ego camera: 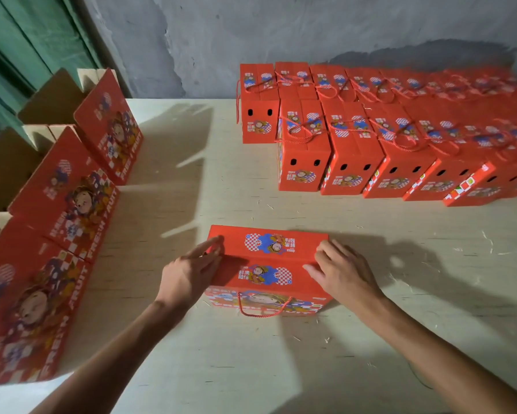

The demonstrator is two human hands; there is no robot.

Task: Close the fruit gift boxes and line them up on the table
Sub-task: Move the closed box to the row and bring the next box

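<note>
Gift box [267, 265], red, stands on the table [221, 189] near its front edge, top flaps down, rope handle [261, 310] hanging on the near face. Flap print too small to read. Left hand [191, 271] rests on the box's left end, fingers extended. Right hand [339, 268] presses flat on its right end. Open boxes [72, 201] at left read "FRESH FRUIT"; contents hidden. Closed boxes [370, 144] sit in two rows at far right.
</note>
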